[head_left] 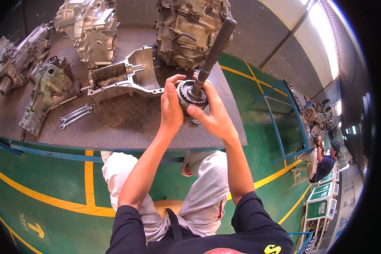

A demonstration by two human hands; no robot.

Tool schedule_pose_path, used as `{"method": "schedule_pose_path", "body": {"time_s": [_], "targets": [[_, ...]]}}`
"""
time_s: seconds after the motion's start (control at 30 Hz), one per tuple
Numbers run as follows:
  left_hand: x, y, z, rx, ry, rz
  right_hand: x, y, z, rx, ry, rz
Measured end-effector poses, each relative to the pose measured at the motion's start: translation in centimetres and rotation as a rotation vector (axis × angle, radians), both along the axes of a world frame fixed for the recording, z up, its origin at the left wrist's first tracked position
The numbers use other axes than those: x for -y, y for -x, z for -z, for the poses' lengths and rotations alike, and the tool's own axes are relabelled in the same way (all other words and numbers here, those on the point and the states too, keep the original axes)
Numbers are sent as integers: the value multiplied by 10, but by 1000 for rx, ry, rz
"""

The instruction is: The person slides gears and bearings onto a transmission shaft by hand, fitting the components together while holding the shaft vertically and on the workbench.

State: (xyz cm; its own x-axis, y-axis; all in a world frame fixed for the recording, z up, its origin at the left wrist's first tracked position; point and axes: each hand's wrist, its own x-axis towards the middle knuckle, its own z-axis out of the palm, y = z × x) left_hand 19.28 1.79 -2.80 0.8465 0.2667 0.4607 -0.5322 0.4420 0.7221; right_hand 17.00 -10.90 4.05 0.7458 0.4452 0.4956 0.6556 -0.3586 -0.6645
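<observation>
Near the right end of the metal workbench, my left hand and my right hand hold a gear shaft between them. Its long splined end tilts up and to the right. My left fingers and palm press against the left side of the toothed gear at its base. On the opposite side, my right fingers curl behind the gear, with the thumb across its near face. My hands partly hide the lower end of the assembly. Just left of them lies an open gearbox housing half.
Behind my hands stands a large transmission. Silver castings and a greenish housing occupy the left, beside several wrenches. The workbench ends at a blue-edged front above my knees. A person sits far right.
</observation>
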Motion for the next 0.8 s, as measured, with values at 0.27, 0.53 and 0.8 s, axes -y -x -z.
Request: {"method": "schedule_pose_path", "body": {"time_s": [0.27,0.53,0.8], "targets": [[3,3,-2,37,-42,-26,2,6,8,82,-60,196],[-6,5,-8,90,-113,2,0,6,2,13,54,136],[-3,-3,-3,28,-74,-13,9,-10,38,-265,-369,-89]]}}
